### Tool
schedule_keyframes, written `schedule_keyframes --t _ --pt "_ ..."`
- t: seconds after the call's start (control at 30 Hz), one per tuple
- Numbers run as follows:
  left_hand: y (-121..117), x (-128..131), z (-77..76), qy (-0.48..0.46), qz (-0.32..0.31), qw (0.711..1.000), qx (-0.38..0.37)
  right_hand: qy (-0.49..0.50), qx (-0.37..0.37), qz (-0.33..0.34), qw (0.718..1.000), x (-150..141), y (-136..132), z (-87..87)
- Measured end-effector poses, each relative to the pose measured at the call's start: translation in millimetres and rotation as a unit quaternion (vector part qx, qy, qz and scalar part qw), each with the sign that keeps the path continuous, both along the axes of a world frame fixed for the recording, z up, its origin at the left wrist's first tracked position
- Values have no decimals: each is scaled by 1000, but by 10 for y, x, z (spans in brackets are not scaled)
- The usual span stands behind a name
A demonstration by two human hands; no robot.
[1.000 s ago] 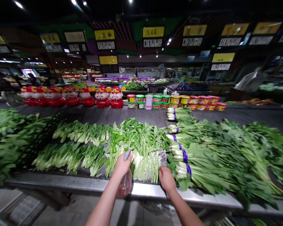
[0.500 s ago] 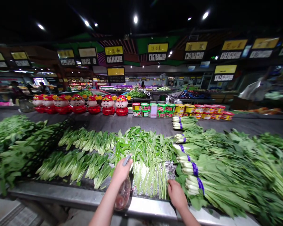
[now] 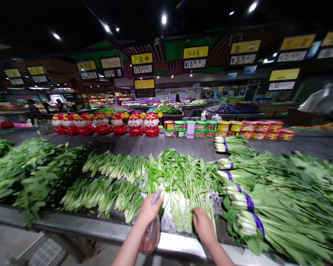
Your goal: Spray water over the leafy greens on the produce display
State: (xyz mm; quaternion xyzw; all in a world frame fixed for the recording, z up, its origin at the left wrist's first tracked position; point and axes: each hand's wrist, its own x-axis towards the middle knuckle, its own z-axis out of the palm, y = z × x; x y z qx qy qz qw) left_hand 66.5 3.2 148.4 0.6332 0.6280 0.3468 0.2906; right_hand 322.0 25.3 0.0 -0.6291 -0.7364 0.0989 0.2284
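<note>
My left hand point(image 3: 150, 210) is closed around a slim grey part point(image 3: 156, 196) that sticks out above the thumb. Below that wrist hangs a clear rounded container point(image 3: 150, 236) with a reddish tint; its exact kind I cannot make out. My right hand point(image 3: 204, 224) has curled fingers at the lower stems of the loose long-stemmed greens point(image 3: 183, 177), which lie on a perforated metal tray point(image 3: 168, 221). Whether stems are between these fingers is hidden. Left of the greens lie rows of bok choy point(image 3: 100, 195).
At right, bundled greens with purple bands point(image 3: 249, 203) sit beside the tray. A metal front rail point(image 3: 180, 244) borders the display. Red figurine jars point(image 3: 135, 125) and stacked tubs point(image 3: 211, 127) line the back ledge. Price signs point(image 3: 195, 57) hang above. More leafy greens point(image 3: 24, 159) fill the left.
The view has swung left, so the display appears shifted right. My right hand has moved left from the right edge of the loose stems to among them. My left hand still grips the grey part.
</note>
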Motion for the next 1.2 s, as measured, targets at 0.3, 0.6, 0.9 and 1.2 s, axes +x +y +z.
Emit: schedule_keyframes --t 0.3,0.6,0.9,1.2 --pt "-89 -138 -111 -22 -24 999 -28 -30 -13 -53 998 -164 -53 -9" --pt "-133 -165 -85 -25 -51 998 -42 -76 -36 -75 994 -217 -108 39" --pt "-157 -269 -268 -32 -57 997 -49 -69 -38 -80 994 -225 -110 19" --pt "-402 -174 -292 -72 -94 991 -61 -62 -99 -101 988 -253 -123 62"
